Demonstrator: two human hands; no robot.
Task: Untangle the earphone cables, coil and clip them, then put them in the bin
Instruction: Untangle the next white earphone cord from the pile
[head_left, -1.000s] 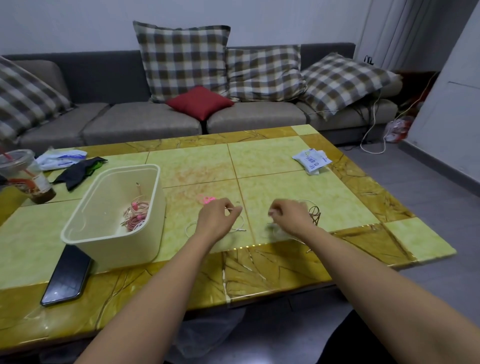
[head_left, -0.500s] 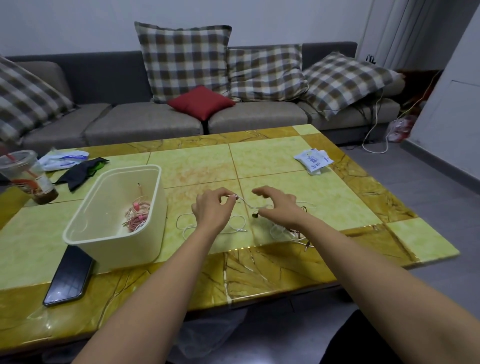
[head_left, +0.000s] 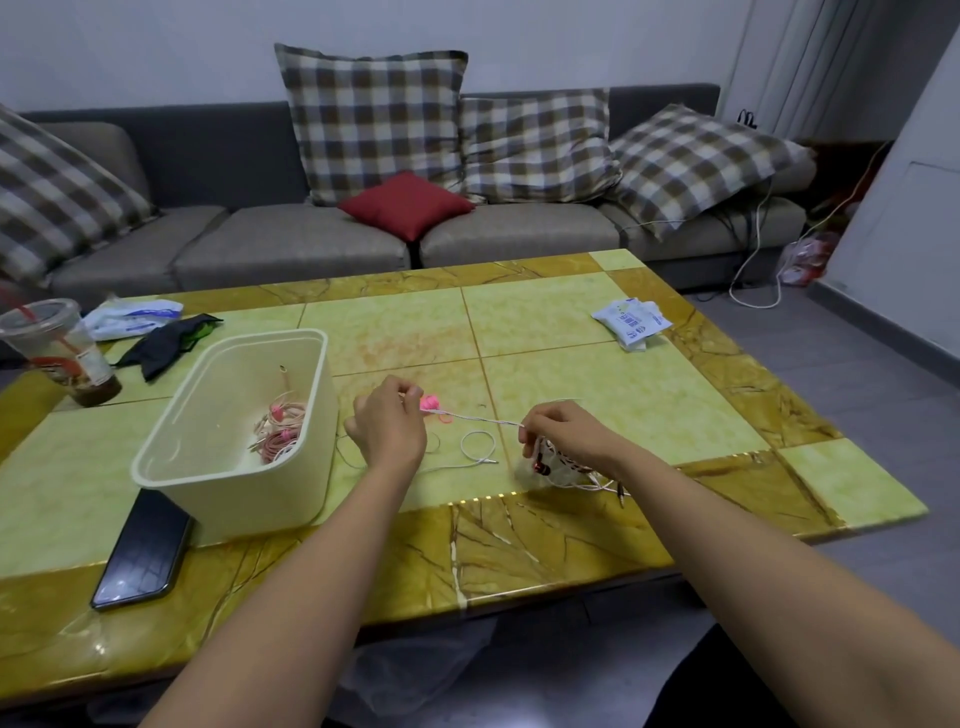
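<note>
Above the table, the left hand and the right hand both pinch a white cable stretched between them.

The tangled white earphone cables lay partly hidden under the right hand; the left hand concealed its own fingertips; print on the white packet was illegible.

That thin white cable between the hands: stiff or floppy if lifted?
Probably floppy: the white earphone cable runs straight only where the left hand and right hand pull it, while slack curls in a loop on the table. Likely light, and apt to snag, judging by the tangle under the right hand.
</note>
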